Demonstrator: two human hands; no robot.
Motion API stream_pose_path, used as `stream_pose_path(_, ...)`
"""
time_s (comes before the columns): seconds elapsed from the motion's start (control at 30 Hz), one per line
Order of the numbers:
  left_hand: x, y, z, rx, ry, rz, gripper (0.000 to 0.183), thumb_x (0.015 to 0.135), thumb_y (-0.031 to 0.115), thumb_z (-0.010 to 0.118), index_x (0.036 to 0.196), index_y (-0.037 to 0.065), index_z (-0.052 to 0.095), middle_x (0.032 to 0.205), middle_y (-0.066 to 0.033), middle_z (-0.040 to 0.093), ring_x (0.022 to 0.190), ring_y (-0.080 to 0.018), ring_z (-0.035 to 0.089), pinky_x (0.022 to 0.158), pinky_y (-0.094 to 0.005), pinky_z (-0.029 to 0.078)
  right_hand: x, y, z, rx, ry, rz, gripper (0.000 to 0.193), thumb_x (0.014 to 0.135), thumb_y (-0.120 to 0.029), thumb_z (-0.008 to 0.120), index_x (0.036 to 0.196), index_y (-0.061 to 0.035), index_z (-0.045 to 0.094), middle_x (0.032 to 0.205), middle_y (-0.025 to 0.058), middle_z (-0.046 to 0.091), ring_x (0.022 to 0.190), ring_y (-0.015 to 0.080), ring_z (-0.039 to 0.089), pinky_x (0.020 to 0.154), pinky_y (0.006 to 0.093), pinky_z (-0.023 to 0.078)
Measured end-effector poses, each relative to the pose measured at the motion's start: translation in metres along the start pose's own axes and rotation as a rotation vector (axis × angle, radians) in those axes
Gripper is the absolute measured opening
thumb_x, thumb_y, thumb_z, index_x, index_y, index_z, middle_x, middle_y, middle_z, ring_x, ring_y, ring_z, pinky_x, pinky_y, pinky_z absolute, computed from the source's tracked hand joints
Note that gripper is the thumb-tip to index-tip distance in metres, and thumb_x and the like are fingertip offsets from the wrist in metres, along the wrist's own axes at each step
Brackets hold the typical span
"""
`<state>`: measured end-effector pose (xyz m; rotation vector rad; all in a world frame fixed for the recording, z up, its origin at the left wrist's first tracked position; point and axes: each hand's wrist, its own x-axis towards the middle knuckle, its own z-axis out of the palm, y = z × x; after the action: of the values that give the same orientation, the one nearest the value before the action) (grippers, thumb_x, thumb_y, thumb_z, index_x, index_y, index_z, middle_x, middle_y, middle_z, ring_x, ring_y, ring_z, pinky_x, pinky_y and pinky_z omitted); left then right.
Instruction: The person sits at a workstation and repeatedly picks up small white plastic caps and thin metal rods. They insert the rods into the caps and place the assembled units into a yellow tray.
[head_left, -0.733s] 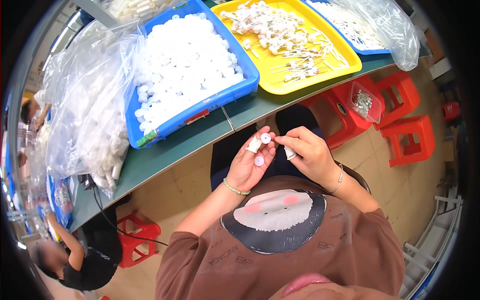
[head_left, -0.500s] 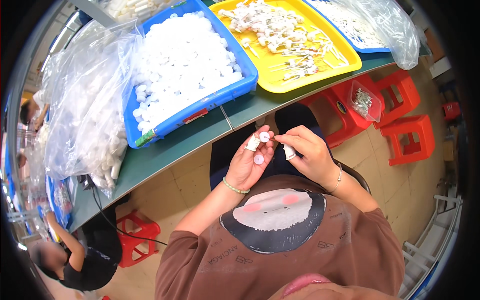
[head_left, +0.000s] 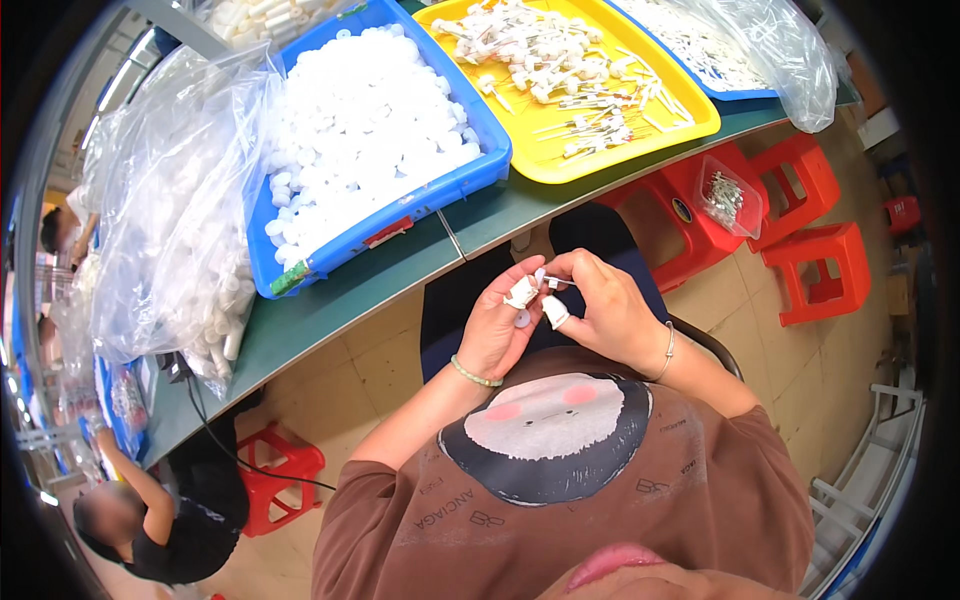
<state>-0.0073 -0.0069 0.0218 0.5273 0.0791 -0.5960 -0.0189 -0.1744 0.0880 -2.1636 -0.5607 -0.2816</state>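
Off the table's [head_left: 290,335] near edge, the half-curled left hand [head_left: 495,330] pinches a small round white cap [head_left: 540,276] (a second disc [head_left: 523,318] rests against that hand's fingers). The right hand [head_left: 608,305] holds a slender pin [head_left: 565,281] in closed fingertips beside it; dark lettering [head_left: 450,510] marks the brown shirt [head_left: 600,525].

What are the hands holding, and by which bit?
Left hand: a white disc, seemingly by its rim, with another lower down. Right hand: a thin rod, exact spot unclear.
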Motion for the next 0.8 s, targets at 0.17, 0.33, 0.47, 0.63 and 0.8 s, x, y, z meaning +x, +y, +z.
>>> stream_pose_path(0.17,0.001,-0.001,-0.001,0.062,0.059,0.018,0.028,0.091,0.012,0.063,0.117,0.002,0.058,0.107,-0.0042,0.062,0.099,-0.0116,0.060,0.090,-0.0247,0.049,-0.001,0.008,0.001,-0.032,-0.028,-0.011,0.025,0.080,-0.003,0.066,0.098,-0.0002,0.050,0.086,0.0144,0.055,0.077,0.0336,0.059,0.064,0.0399,0.049)
stream_pose_path(0.33,0.001,-0.005,-0.001,0.076,0.147,0.013,0.029,0.091,0.015,0.063,0.116,0.001,0.058,0.104,-0.0047,0.063,0.091,-0.0112,0.061,0.081,-0.0231,0.052,-0.002,0.015,0.002,-0.060,-0.047,-0.093,0.025,0.075,0.002,0.063,0.095,-0.0002,0.049,0.089,0.0168,0.051,0.076,0.0364,0.056,0.064,0.0414,0.049)
stream_pose_path(0.47,0.002,-0.009,-0.013,0.059,0.125,0.003,0.029,0.092,0.017,0.062,0.116,0.002,0.057,0.100,-0.0035,0.062,0.087,-0.0102,0.060,0.079,-0.0221,0.052,-0.007,0.025,0.009,-0.169,-0.090,-0.156,0.023,0.076,-0.001,0.062,0.095,0.0000,0.049,0.088,0.0171,0.052,0.077,0.0367,0.057,0.065,0.0419,0.048)
stream_pose_path(0.63,0.005,-0.007,-0.004,0.024,0.118,0.021,0.032,0.091,0.017,0.064,0.118,0.001,0.055,0.102,-0.0050,0.063,0.092,-0.0112,0.061,0.084,-0.0231,0.052,-0.006,0.016,0.008,0.097,-0.036,0.114,0.015,0.082,0.001,0.058,0.094,0.0006,0.048,0.086,0.0175,0.056,0.078,0.0361,0.060,0.068,0.0421,0.048)
stream_pose_path(0.8,0.004,-0.011,-0.010,-0.076,0.127,-0.014,0.032,0.090,0.019,0.065,0.116,0.002,0.056,0.103,-0.0042,0.062,0.094,-0.0110,0.060,0.082,-0.0223,0.052,-0.009,0.021,0.018,0.395,-0.048,0.325,0.008,0.088,-0.002,0.056,0.089,0.0003,0.048,0.081,0.0166,0.056,0.074,0.0320,0.060,0.065,0.0377,0.047)
